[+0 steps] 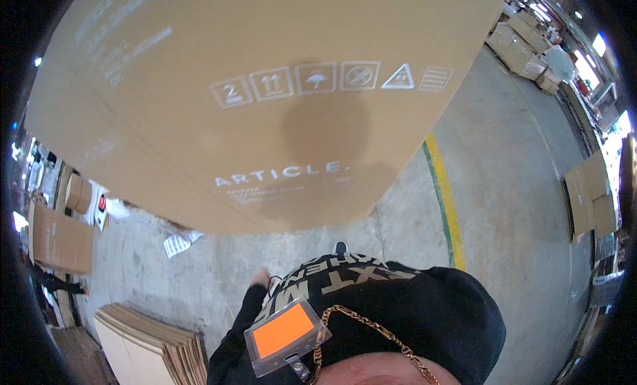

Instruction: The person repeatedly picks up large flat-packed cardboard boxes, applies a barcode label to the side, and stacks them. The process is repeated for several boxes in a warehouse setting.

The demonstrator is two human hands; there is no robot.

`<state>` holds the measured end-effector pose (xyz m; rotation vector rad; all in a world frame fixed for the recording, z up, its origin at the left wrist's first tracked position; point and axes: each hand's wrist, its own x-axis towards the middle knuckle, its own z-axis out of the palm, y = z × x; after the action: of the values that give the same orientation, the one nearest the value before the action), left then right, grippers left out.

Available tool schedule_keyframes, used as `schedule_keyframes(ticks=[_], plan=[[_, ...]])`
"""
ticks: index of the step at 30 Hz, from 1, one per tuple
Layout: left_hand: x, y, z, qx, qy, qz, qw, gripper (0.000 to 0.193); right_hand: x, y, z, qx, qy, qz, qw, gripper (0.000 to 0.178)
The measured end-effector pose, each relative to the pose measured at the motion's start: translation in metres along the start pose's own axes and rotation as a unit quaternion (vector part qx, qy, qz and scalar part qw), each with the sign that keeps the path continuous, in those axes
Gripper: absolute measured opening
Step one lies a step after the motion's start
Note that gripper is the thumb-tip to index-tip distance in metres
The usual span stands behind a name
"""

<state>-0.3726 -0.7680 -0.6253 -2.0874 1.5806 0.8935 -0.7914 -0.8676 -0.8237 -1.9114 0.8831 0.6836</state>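
Observation:
A very large brown cardboard box [225, 136] fills the upper part of the head view, right in front of me. White handling symbols and lettering are printed on its face, and a shadow falls across it. My left hand [261, 277] hangs low beside my body, apart from the box. It is small and partly covered by its black sleeve, so its fingers cannot be made out. My right hand is hidden from view; only the black right sleeve shows. An orange badge [284, 329] in a clear holder hangs on my chest near a gold chain.
Flat cardboard sheets [152, 342] are stacked at the lower left. Another brown box [63, 235] stands farther left, and a white sheet [179, 243] lies on the concrete floor [511, 252]. A yellow-green line [444, 199] runs along the right. Cartons [587, 196] stand at the far right.

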Motion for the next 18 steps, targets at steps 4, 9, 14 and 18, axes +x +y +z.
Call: schedule_keyframes(ticks=[4, 9, 14, 18], plan=[[-0.117, -0.117, 0.138, -0.228, -0.147, -0.196, 0.943, 0.030, 0.005, -0.003, -0.051, -0.134, 0.099, 0.015, 0.986, 0.036], [-0.253, -0.204, 0.244, -0.691, 0.097, -0.337, 0.632, 0.022, 0.029, -0.091, -0.130, 0.005, 0.379, 0.151, 0.913, 0.036], [-0.315, -0.193, 0.349, -0.746, 0.206, -0.350, 0.528, 0.021, 0.086, -0.242, -0.102, -0.067, 0.273, 0.052, 0.958, 0.032], [-0.309, -0.156, 0.381, -0.665, 0.118, -0.377, 0.635, 0.016, 0.123, -0.340, -0.017, -0.089, 0.125, -0.184, 0.971, 0.033]])
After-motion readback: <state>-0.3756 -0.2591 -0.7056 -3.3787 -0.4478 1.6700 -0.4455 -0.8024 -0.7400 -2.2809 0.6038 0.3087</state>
